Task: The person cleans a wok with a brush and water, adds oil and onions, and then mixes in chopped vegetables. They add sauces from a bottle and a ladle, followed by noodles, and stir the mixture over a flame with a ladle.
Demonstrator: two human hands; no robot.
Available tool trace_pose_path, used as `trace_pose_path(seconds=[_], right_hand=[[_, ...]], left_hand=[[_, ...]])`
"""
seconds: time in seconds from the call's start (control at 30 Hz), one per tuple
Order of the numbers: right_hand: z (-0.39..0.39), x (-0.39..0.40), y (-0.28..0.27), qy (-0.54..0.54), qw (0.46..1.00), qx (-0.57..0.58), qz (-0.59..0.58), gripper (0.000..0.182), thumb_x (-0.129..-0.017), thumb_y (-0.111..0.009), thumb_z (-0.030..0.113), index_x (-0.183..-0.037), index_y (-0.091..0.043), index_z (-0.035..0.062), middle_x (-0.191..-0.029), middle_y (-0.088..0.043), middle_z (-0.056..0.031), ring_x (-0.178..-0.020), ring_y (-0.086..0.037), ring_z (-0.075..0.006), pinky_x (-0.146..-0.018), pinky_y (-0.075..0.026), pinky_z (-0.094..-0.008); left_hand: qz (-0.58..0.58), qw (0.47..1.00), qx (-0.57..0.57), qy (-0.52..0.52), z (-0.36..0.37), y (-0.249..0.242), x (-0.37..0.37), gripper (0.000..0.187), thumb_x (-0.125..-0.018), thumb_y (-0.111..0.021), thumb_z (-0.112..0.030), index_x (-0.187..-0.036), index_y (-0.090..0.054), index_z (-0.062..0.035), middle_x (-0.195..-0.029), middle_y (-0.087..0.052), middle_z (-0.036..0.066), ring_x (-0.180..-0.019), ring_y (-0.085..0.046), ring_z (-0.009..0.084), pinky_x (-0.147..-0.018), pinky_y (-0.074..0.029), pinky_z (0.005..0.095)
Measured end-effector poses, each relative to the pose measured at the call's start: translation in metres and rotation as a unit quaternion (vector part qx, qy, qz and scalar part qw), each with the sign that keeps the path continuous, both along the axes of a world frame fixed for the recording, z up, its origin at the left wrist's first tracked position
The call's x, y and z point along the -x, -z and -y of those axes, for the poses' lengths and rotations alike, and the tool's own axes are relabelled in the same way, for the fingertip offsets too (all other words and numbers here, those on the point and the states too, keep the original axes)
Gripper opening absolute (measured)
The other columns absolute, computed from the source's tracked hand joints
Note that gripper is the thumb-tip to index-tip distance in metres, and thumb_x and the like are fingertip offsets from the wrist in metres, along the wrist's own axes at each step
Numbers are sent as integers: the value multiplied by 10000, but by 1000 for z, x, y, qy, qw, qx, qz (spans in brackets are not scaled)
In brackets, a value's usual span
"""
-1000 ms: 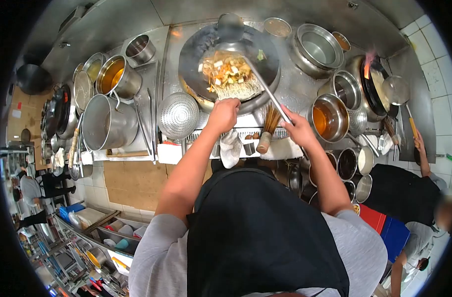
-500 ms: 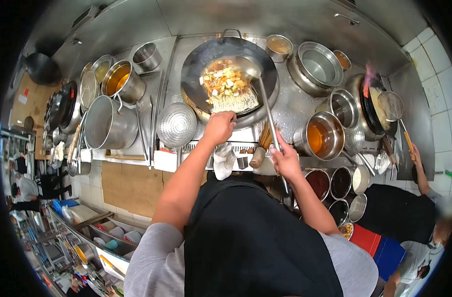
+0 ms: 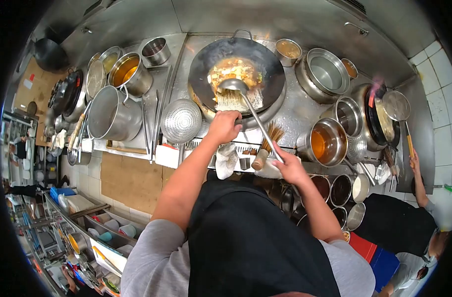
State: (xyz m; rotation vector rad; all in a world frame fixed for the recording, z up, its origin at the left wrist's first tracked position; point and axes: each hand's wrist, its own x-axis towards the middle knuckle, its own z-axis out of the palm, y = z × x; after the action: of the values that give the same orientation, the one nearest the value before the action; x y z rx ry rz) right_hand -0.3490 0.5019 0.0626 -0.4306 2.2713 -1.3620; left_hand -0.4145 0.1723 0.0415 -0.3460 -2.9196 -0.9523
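Observation:
A dark wok [image 3: 198, 67] stands tilted on the burner, its far loop handle upright. In it lie diced food pieces [image 3: 240, 68] in brownish liquid, with a mat of pale thin noodles [image 3: 233, 101] on the near side. My left hand [image 3: 225, 127] is closed at the wok's near edge; the part it grips is hidden beneath the fingers. My right hand [image 3: 291, 166] is wrapped round the long handle of a ladle [image 3: 233, 85]. The ladle's bowl is over the noodles, underside up. A bamboo brush [image 3: 262, 157] and a white cloth [image 3: 227, 161] lie just before the wok.
A perforated strainer [image 3: 181, 121] and a large pot [image 3: 107, 116] are left of the wok. To the right stand a pot of amber liquid [image 3: 327, 143] and a water basin [image 3: 327, 72]. At far right, another person's hand [image 3: 414, 161] holds a wire skimmer [image 3: 397, 105].
The ladle's bowl has come from the wok's right side leftward and nearer, over the noodles. My right hand has shifted slightly down and right. My left hand stays at the wok's near edge.

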Motion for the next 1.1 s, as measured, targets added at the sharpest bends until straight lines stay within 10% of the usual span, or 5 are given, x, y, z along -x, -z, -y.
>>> trace_pose_path(seconds=[0.13, 0.4, 0.67, 1.0, 1.1], right_hand=[[91, -18, -28, 149, 929, 173, 291, 775, -1075, -617, 56, -1739, -288, 283, -683, -433, 46, -478, -360, -71, -429, -343, -280], [47, -48, -50, 107, 994, -27, 20, 777, -1030, -639, -10, -1716, -363, 227, -994, -666, -12, -771, -579, -83, -733, -536, -273], [116, -126, -107, 191, 939, 82, 275, 810, -1063, -619, -1, -1735, -309, 329, -753, -474, 57, -614, -436, -55, -541, -409, -252], [148, -114, -87, 173, 980, -66, -70, 737, -1002, -696, 19, -1671, -436, 186, -1397, -723, -222, -1197, -730, -254, -1040, -511, -304], [149, -71, -94, 186, 964, -180, -66, 712, -964, -715, 108, -1627, -504, 259, -1115, -743, -287, -915, -760, -398, -875, -576, -426]], left_hand=[[-4, 1000, -5, 7, 1, -1, -1, 342, -858, -796, -227, -1148, -688, -80, -1099, -740, 165, -1095, -681, 378, -984, -470, 489], [-15, 985, -149, 81, 39, 2, -7, 452, -885, -800, -157, -1305, -681, -41, -1230, -709, 181, -1154, -665, 371, -1020, -513, 460], [-73, 938, -339, -18, 96, 15, -44, 389, -921, -766, -37, -1299, -678, -17, -1177, -714, 121, -1080, -691, 230, -969, -550, 365], [-134, 982, -130, -24, 185, 10, 25, 379, -895, -757, -54, -1269, -693, -56, -1204, -682, 158, -1102, -653, 374, -1006, -520, 466], [-113, 989, 13, 94, 195, -12, 50, 458, -846, -789, -75, -1295, -707, -110, -1325, -677, 98, -1280, -587, 357, -1096, -449, 487]])
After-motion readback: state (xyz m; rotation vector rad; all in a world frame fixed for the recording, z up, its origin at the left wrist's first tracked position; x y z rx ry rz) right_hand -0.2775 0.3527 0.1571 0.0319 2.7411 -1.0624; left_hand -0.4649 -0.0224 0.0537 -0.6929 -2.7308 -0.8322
